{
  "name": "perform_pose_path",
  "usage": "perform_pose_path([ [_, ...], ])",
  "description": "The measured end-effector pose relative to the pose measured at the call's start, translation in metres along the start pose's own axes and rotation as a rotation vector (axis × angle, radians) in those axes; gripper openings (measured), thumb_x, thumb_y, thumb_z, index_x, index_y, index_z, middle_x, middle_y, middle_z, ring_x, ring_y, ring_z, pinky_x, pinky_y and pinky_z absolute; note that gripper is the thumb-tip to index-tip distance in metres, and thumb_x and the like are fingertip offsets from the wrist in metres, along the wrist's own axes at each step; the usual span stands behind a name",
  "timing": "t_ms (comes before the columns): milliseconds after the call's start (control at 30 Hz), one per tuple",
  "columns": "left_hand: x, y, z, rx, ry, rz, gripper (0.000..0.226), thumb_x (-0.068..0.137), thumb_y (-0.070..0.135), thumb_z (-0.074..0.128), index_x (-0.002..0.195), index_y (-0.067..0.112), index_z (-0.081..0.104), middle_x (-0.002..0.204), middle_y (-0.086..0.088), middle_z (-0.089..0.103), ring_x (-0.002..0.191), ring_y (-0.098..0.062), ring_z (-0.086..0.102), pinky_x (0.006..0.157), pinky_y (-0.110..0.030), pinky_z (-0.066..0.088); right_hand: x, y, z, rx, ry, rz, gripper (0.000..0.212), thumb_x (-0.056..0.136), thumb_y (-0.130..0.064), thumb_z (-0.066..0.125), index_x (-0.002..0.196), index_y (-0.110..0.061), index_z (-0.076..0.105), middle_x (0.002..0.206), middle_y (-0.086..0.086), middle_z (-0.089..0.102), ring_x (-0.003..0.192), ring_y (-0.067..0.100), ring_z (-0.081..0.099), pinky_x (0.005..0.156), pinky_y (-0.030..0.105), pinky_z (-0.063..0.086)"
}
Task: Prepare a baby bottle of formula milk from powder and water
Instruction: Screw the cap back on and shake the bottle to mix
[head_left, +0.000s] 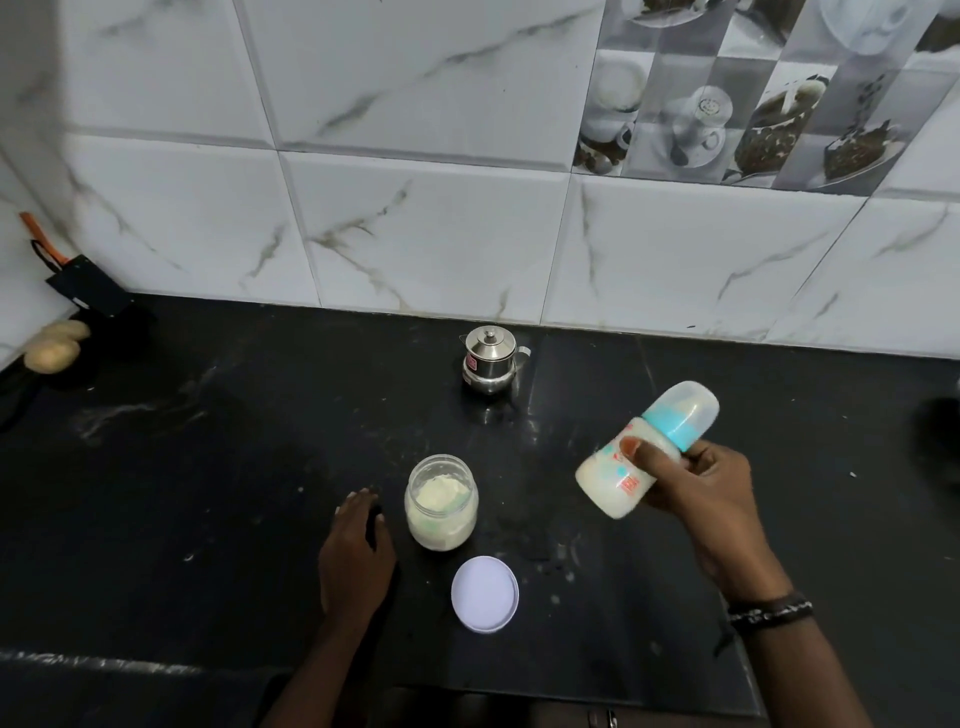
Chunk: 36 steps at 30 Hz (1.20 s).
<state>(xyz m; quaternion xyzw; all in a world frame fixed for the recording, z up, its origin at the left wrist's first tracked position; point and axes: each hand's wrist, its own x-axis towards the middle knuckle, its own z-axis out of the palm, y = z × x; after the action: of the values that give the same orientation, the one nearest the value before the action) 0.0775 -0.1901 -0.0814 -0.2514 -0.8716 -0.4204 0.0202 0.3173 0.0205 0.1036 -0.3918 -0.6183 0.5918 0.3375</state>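
The right hand (696, 488) is covering part of the tilted, milky-white baby bottle (631, 467), and the bottle's lower end is blurring. The red label on the small lidded steel pot (489, 359) is showing too small to read. A dark blurred object (940, 431) is getting cut off by the right edge, and both forearms are running out of the bottom edge.

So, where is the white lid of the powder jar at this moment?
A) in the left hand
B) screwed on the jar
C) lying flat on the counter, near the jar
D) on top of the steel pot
C: the white lid lies flat on the black counter, apart from the open powder jar, and no hand touches it.
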Motion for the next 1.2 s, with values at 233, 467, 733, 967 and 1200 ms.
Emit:
perform_pose_path([
  [233,0.001,0.000,-0.001,-0.008,0.001,0.002,0.033,0.085,-0.006,0.066,0.118,-0.001,0.067,0.127,-0.017,0.065,0.126,-0.034,0.057,0.105,-0.049,0.045,-0.002,-0.005,0.003,-0.020,-0.075,-0.021,0.027,0.067,-0.020,0.084,0.091,-0.011,0.076,0.089,0.009,0.079,0.082,0.022,0.077,0.062,0.026,0.060],
  [467,0.000,0.000,0.000,-0.007,0.000,-0.001,0.034,0.086,-0.005,0.065,0.119,-0.001,0.066,0.128,-0.017,0.064,0.126,-0.034,0.057,0.105,-0.049,0.045,-0.005,-0.004,0.002,-0.154,-0.097,0.016,0.034,0.062,-0.026,0.088,0.091,-0.014,0.076,0.088,0.008,0.079,0.082,0.022,0.077,0.066,0.033,0.062],
  [733,0.000,-0.001,-0.001,-0.003,0.002,0.011,0.032,0.085,-0.006,0.066,0.116,-0.001,0.067,0.125,-0.018,0.066,0.123,-0.036,0.058,0.102,-0.050,0.048,-0.007,0.000,0.007,-0.164,-0.067,0.010,0.032,0.060,-0.025,0.088,0.088,-0.014,0.076,0.088,0.009,0.079,0.080,0.022,0.077,0.062,0.029,0.060],
  [967,0.001,-0.002,0.000,0.015,-0.005,0.007,0.032,0.085,-0.005,0.065,0.117,0.000,0.067,0.127,-0.017,0.065,0.125,-0.034,0.057,0.104,-0.049,0.046,-0.005,-0.002,0.008,-0.197,-0.059,0.014,0.036,0.059,-0.032,0.089,0.089,-0.014,0.077,0.087,0.008,0.078,0.079,0.019,0.076,0.064,0.030,0.061],
  [1200,0.001,-0.004,0.000,0.016,0.001,0.007,0.033,0.085,-0.005,0.066,0.117,0.000,0.067,0.126,-0.018,0.066,0.123,-0.035,0.058,0.102,-0.049,0.047,-0.004,-0.001,0.011,-0.221,-0.052,0.040,0.029,0.064,-0.035,0.090,0.086,-0.021,0.077,0.083,0.001,0.078,0.076,0.013,0.076,0.066,0.031,0.060],
])
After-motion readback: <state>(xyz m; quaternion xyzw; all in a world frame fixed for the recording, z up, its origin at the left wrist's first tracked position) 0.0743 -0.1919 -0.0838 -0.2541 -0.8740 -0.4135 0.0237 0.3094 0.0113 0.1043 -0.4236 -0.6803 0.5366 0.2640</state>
